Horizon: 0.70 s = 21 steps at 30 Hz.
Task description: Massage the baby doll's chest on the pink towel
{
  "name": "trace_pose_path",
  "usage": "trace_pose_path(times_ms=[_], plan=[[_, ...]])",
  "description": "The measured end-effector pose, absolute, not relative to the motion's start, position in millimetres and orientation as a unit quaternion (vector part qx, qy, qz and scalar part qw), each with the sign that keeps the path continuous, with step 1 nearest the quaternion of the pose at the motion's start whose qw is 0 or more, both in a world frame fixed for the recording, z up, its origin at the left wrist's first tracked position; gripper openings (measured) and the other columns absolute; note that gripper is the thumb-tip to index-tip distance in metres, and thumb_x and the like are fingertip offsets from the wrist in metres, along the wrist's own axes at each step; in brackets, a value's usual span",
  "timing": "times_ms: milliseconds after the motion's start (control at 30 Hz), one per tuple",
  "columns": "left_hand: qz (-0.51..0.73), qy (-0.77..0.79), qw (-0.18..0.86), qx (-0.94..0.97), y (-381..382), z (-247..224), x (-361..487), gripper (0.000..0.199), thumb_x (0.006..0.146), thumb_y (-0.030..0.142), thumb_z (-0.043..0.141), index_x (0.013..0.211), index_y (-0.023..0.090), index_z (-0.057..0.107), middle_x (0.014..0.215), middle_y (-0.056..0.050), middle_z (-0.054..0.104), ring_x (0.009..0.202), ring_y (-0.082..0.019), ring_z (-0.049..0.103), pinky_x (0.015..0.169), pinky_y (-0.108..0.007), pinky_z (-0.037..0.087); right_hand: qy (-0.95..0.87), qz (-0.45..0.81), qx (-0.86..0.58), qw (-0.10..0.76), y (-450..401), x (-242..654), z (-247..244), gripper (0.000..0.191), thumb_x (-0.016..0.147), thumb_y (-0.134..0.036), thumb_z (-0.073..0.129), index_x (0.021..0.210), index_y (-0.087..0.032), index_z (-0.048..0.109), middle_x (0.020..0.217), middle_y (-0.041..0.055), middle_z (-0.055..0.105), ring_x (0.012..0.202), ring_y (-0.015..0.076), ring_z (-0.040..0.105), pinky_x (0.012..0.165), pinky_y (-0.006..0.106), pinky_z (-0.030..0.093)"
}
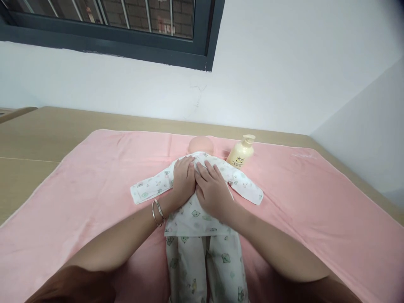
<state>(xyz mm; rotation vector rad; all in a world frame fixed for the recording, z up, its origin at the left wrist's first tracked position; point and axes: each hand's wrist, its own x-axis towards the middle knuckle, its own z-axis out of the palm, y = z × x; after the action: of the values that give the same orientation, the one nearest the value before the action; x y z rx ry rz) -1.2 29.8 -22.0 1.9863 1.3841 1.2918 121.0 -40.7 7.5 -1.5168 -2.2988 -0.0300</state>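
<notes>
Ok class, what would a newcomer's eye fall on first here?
Probably the left hand and right hand, side by side in the middle, fingers spread over the upper part of a white printed top with its sleeves out wide. Just beyond shows a smooth, rounded head, with a pale yellow pump bottle to its right. All this sits on a broad pink cloth.

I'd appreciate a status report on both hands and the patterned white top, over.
Left hand and right hand resting open on the white top. Sleeves spread to both sides. Pump bottle near right sleeve, clear of both hands.
</notes>
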Motion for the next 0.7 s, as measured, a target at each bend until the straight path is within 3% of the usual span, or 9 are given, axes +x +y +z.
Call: trace_pose_path(times_ms=[67,167,267,367,500,700], plan=[[0.438,0.502,0.186,0.722,24,-20,2,0.043,0.097,0.026,0.027,0.119,0.014,0.062,0.130,-0.014,0.065,0.125,-0.025,0.056,0.115,-0.050,0.037,-0.802,0.031,-0.564,0.194,-24,132,9,0.050,0.100,-0.025,0.033,0.147,-0.016,0.048,0.159,0.0079,0.037,0.150,0.0320,0.025,0.124,0.057,0.022],[0.388,0.516,0.173,0.744,5,-16,9,0.046,0.097,0.027,0.031,0.132,0.010,0.055,0.144,-0.019,0.054,0.141,-0.030,0.042,0.122,-0.056,0.026,-0.745,0.075,-0.630,0.206,0,149,9,0.057,0.101,-0.033,0.032,0.150,-0.005,0.038,0.159,0.0177,0.032,0.150,0.0327,0.026,0.122,0.055,0.025],[0.365,0.512,0.172,0.758,-6,-15,12,0.050,0.096,0.028,0.034,0.141,0.009,0.046,0.154,-0.019,0.042,0.149,-0.031,0.030,0.122,-0.058,0.025,-0.715,0.056,-0.664,0.213,1,150,5,0.061,0.101,-0.035,0.030,0.149,0.003,0.036,0.156,0.0249,0.035,0.149,0.0343,0.029,0.122,0.055,0.027],[0.351,0.508,0.166,0.769,10,-15,6,0.049,0.095,0.027,0.034,0.138,0.009,0.050,0.149,-0.021,0.048,0.144,-0.032,0.039,0.120,-0.056,0.030,-0.722,0.003,-0.658,0.212,-19,137,2,0.058,0.101,-0.031,0.030,0.145,0.006,0.041,0.150,0.0270,0.042,0.146,0.0358,0.035,0.120,0.055,0.031],[0.322,0.519,0.148,0.778,40,-14,-3,0.047,0.093,0.029,0.034,0.127,0.008,0.058,0.135,-0.023,0.059,0.131,-0.034,0.052,0.113,-0.056,0.039,-0.745,-0.033,-0.629,0.217,-38,128,5,0.055,0.100,-0.034,0.035,0.145,-0.004,0.046,0.150,0.0227,0.045,0.144,0.0358,0.038,0.116,0.055,0.038],[0.311,0.493,0.066,0.810,10,-12,6,0.049,0.097,0.027,0.032,0.136,0.004,0.049,0.145,-0.027,0.049,0.143,-0.036,0.040,0.118,-0.059,0.031,-0.736,0.045,-0.654,0.167,-8,148,12,0.060,0.101,-0.036,0.032,0.145,0.004,0.042,0.151,0.0239,0.043,0.145,0.0337,0.036,0.121,0.050,0.033]])
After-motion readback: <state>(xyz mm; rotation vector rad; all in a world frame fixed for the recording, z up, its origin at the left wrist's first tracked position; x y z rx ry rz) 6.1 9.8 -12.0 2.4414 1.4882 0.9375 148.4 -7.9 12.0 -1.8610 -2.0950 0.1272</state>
